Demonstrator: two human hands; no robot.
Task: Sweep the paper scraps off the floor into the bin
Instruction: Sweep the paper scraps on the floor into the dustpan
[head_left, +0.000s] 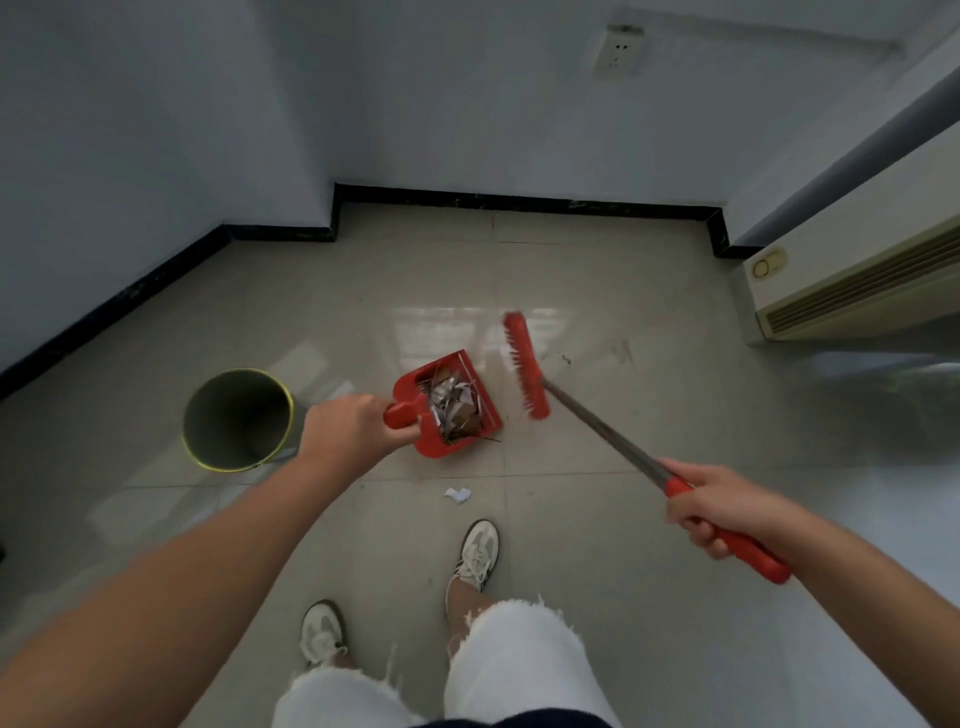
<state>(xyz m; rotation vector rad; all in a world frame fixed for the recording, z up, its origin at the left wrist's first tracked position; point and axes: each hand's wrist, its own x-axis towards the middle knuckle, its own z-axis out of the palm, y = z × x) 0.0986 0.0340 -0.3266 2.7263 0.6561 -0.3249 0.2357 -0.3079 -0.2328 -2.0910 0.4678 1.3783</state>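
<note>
1. One view only: a wide-angle camera on the person's head, looking forward and steeply down at the floor.
2. Faces a room corner; walls and black skirting fill the upper frame, lines bowed toward the edges.
3. Forearms enter from the bottom corners; left hand and right hand sit mid-frame, closer than the floor.
4. Wearer's own shoes at bottom centre.

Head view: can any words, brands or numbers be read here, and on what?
No text is readable.
Too blurred to read: the round yellowish badge on the cream floor-standing air conditioner.
No lettering shows on the red plastic dustpan, red long-handled broom or round green bin.
</note>
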